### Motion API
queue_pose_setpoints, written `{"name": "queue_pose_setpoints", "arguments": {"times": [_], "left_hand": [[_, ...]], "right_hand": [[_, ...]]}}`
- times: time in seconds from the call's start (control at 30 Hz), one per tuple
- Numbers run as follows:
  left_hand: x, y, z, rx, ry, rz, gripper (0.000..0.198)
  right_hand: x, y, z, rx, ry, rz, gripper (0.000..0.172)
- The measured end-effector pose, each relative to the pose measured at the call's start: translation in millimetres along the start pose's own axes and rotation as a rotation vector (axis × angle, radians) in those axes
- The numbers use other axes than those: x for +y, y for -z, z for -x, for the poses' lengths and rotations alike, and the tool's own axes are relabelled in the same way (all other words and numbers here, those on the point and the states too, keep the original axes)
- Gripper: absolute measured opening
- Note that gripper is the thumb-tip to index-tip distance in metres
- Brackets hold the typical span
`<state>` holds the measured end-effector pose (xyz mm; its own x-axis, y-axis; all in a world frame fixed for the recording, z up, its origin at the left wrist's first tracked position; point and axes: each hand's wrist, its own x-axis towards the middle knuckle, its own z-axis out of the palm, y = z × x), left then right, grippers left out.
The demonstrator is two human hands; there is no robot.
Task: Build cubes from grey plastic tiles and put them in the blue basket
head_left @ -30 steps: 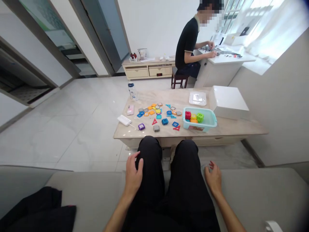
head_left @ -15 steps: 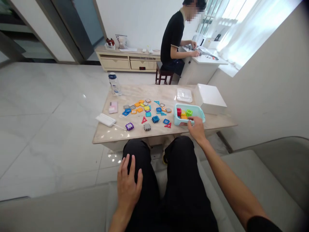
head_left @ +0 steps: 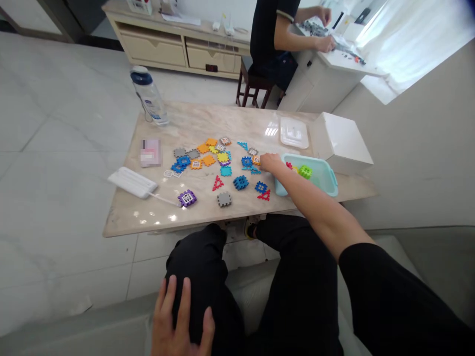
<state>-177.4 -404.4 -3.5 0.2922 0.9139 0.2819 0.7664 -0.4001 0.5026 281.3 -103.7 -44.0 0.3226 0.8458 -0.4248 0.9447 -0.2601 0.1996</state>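
Note:
My left hand (head_left: 181,321) lies on my left thigh with its fingers spread, holding nothing. My right hand (head_left: 270,162) is over the table at the left rim of the light-blue basket (head_left: 328,185). Its fingers are curled down beside an orange interlocking tile (head_left: 256,160); what they hold, if anything, is hidden. Near that hand lie a blue window tile (head_left: 247,161), a stack of dark-blue tiles (head_left: 241,182) and a red triangle piece (head_left: 264,195). A green block (head_left: 305,171) sits in the basket, its neighbours partly hidden by my forearm.
Several tiles lie mid-table, with a grey one (head_left: 224,199) and a purple one (head_left: 187,198) in front. At left are a water bottle (head_left: 150,99), a pink card (head_left: 150,153) and a white device (head_left: 132,182). A white box (head_left: 343,141) stands right. Another person (head_left: 274,29) works behind.
My right hand has moved left from the basket's front rim to the tiles beside it. My view has tilted down and closer; my left hand still rests on my thigh.

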Motion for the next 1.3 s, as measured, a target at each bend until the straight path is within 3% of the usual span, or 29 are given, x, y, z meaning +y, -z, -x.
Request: {"name": "queue_pose_setpoints", "arguments": {"times": [0.23, 0.53, 0.63, 0.7, 0.93, 1.03, 1.17, 1.3], "left_hand": [[-3, 4.2, 0, -0.013, 0.033, -0.001, 0.089], [1, 6.5, -1, 0.006, 0.056, -0.051, 0.082], [10, 10.1, 3, 0.015, 0.055, -0.085, 0.080], [17, 11.3, 7, 0.003, 0.037, -0.108, 0.077], [47, 9.3, 5, 0.048, -0.028, -0.180, 0.071], [53, 10.0, -20, 0.057, -0.052, -0.173, 0.061], [59, 7.2, -83, -0.055, -0.111, -0.254, 0.039], [78, -6.0, -161, -0.157, -0.277, -0.311, 0.053]], "right_hand": [[-10, -6, -4, 0.022, 0.001, -0.068, 0.041], [-17, 12, 43, 0.253, 0.016, -0.243, 0.044], [-27, 16, 76, 0.317, 0.108, -0.386, 0.037], [-37, 14, 98, 0.378, 0.223, -0.542, 0.045], [-57, -1, 153, 0.401, 0.622, -0.623, 0.053], [-55, -4, 166, 0.363, 0.699, -0.633, 0.053], [-43, -9, 173, 0.337, 0.774, -0.645, 0.060], [-33, -11, 171, 0.290, 0.729, -0.865, 0.061]]}}
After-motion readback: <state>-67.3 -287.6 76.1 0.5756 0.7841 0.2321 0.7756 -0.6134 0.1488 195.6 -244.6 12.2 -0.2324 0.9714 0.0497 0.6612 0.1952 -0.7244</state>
